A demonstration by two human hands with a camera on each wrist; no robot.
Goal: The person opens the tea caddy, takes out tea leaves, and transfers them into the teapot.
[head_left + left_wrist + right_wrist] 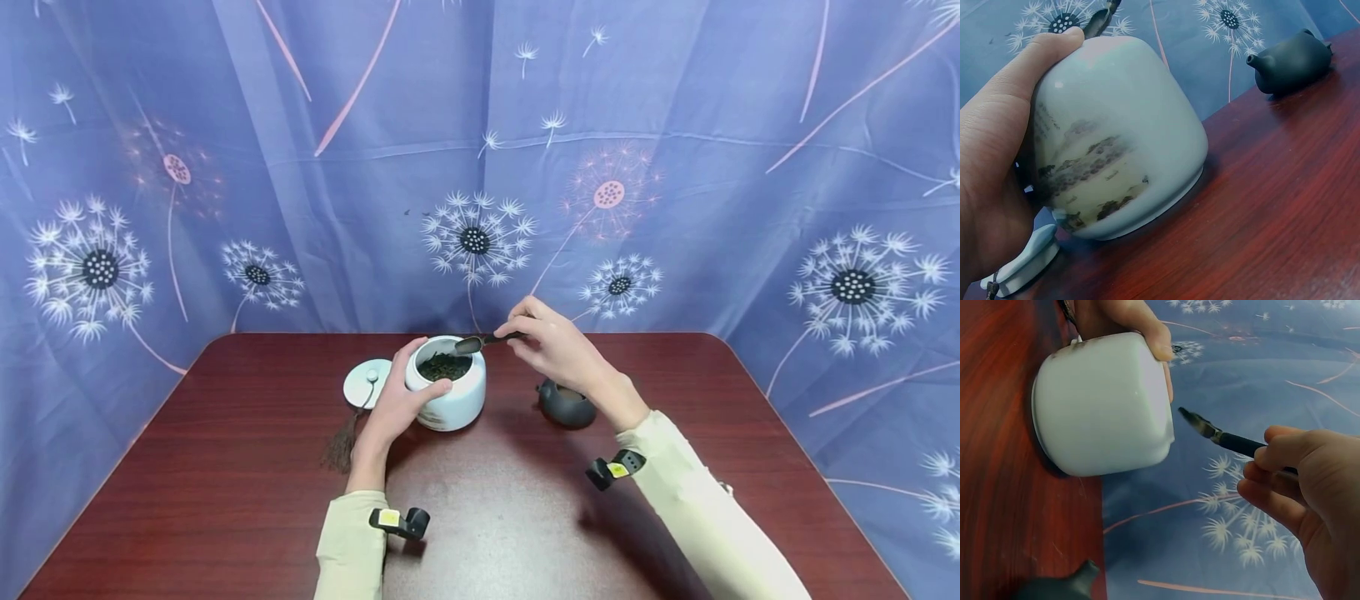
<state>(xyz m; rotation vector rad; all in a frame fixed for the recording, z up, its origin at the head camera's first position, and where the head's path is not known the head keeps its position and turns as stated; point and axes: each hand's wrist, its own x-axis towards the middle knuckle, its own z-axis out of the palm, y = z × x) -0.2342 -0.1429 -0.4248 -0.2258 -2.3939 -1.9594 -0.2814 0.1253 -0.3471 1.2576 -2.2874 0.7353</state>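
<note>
A white ceramic jar (459, 407) with a painted landscape (1094, 175) stands on the table, dark tea leaves (441, 367) inside it. My left hand (395, 397) grips the jar at its left side, thumb near the rim and fingers round the back. Between the thumb and fingers of my right hand (557, 346) is the handle of a dark tea scoop (1235, 443). The scoop's bowl (469, 345) overlaps the jar's mouth in the head view; in the right wrist view it is just above the opening.
The jar's white lid (362, 386) lies left of it, with a brown tassel (342, 443) attached. A dark teapot (1294, 62) stands to the right, partly under my right forearm in the head view. Behind the reddish-brown table (247, 467) hangs a blue dandelion-print curtain (390, 275).
</note>
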